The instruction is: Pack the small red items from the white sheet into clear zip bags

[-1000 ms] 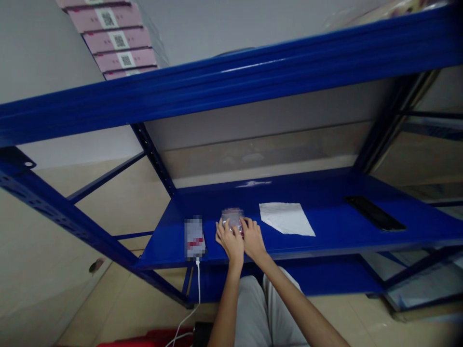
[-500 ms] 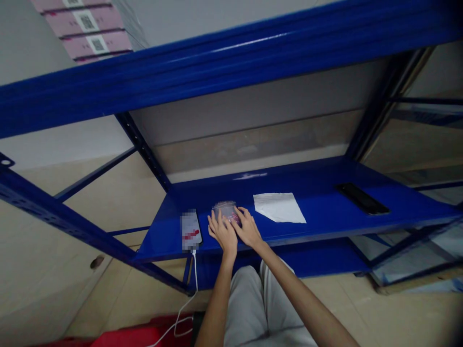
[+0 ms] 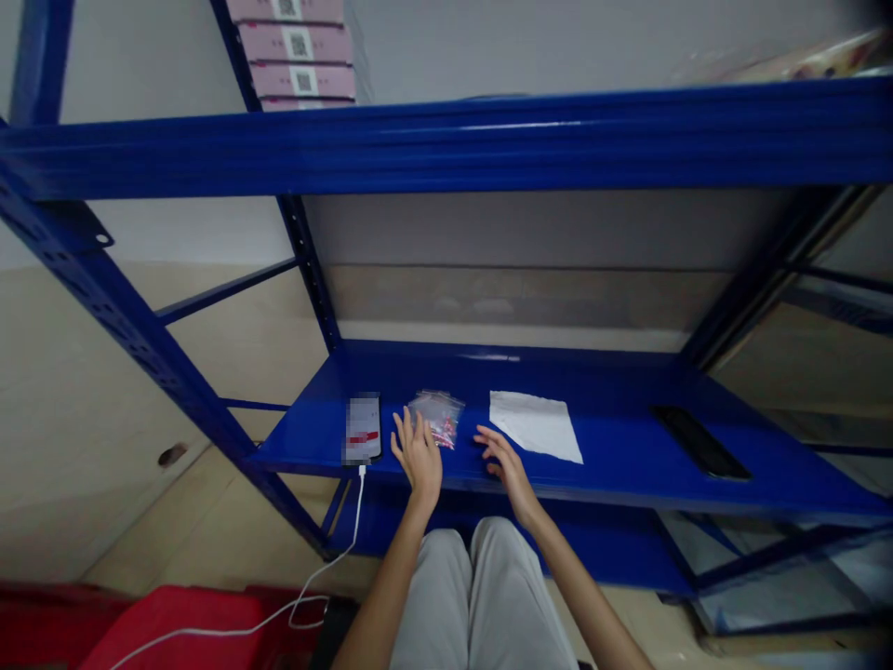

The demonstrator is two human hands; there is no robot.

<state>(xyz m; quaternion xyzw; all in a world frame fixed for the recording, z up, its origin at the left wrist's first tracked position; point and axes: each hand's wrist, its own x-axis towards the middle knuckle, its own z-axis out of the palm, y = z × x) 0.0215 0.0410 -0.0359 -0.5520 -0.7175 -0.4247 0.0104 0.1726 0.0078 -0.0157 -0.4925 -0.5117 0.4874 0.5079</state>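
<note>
Now both hands lie open on the blue metal shelf (image 3: 628,447): the left hand (image 3: 417,454) just touches the small clear plastic bag of red bits (image 3: 436,416), the right hand (image 3: 507,462) empty to its right, near the white paper sheet (image 3: 536,423). Picking the bag up calls for closing fingers on it.

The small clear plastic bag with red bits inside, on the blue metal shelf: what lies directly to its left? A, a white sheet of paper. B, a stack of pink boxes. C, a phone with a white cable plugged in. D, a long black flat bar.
C: the phone with a white cable lies just left of the small clear plastic bag on the blue metal shelf; the white sheet of paper lies to its right.
</note>
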